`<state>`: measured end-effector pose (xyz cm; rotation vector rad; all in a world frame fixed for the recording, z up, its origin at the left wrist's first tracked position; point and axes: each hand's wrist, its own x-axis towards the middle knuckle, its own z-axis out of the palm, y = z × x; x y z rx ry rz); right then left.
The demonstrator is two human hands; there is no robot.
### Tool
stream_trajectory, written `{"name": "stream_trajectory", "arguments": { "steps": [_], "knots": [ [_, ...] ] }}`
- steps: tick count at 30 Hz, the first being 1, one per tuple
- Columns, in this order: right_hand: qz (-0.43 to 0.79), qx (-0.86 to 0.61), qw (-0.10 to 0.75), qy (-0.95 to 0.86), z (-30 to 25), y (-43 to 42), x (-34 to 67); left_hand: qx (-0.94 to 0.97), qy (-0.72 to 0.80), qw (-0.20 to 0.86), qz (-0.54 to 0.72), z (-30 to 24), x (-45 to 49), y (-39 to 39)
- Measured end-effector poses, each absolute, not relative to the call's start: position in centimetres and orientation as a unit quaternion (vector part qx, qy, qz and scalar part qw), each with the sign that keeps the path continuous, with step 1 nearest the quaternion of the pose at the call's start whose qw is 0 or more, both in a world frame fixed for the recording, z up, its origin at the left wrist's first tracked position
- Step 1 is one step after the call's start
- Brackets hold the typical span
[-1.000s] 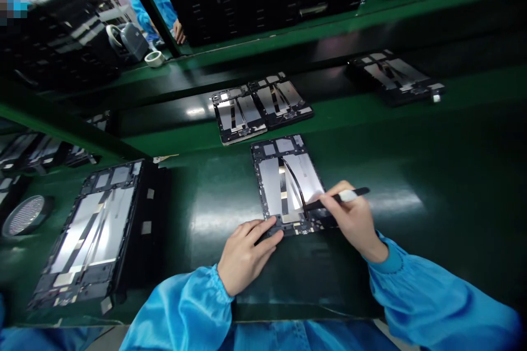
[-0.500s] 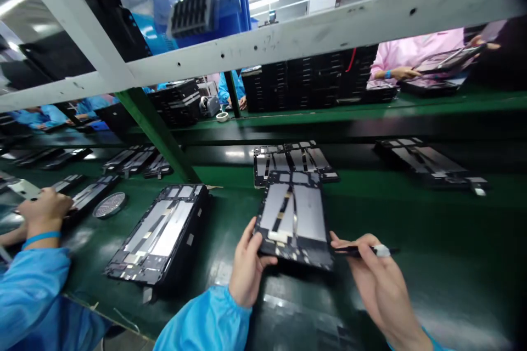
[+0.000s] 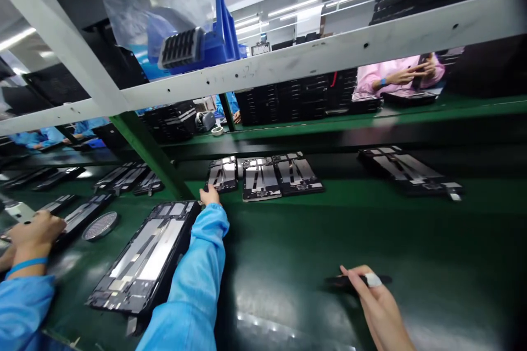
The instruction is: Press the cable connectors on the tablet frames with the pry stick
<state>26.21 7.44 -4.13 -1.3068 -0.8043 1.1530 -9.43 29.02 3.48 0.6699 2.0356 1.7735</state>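
Observation:
My left hand [image 3: 211,196] reaches far forward, fingers closed on the near edge of an opened tablet [image 3: 222,171] with silver batteries and dark ribbon cables showing. That tablet lies at the back of the green bench, left of two similar opened tablets [image 3: 261,177]. My right hand [image 3: 373,293] is over the near right of the bench, pinching a slim black tool [image 3: 341,282] wrapped with white tape; its exact kind is unclear. A stack of opened tablets [image 3: 142,255] stands beside my left sleeve.
Another stack of tablets [image 3: 407,170] lies at the back right. A round metal dish [image 3: 100,225] sits at left, near a co-worker's hand [image 3: 35,230]. A green post [image 3: 150,153] and a white rail [image 3: 284,63] cross ahead. Beyond, a person in pink [image 3: 405,75] handles a dark device.
My left hand has carried the tablet from in front of me forward and left to the back row. My right hand has stayed near, still pinching the black tool. The view has shifted slightly.

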Motion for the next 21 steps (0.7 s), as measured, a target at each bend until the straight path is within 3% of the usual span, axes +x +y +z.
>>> {"name": "stream_trajectory", "arguments": {
  "steps": [9, 21],
  "knots": [
    [0.517, -0.538, 0.539, -0.389, -4.8, 7.9, 25.6, 0.471, 0.790, 0.194, 0.340, -0.8, -4.3, 32.9],
    [0.485, -0.521, 0.575, -0.403, -2.3, 8.5, 24.7, 0.559, 0.744, 0.251, 0.266, -2.1, 9.7, 35.4]
  ]
}}
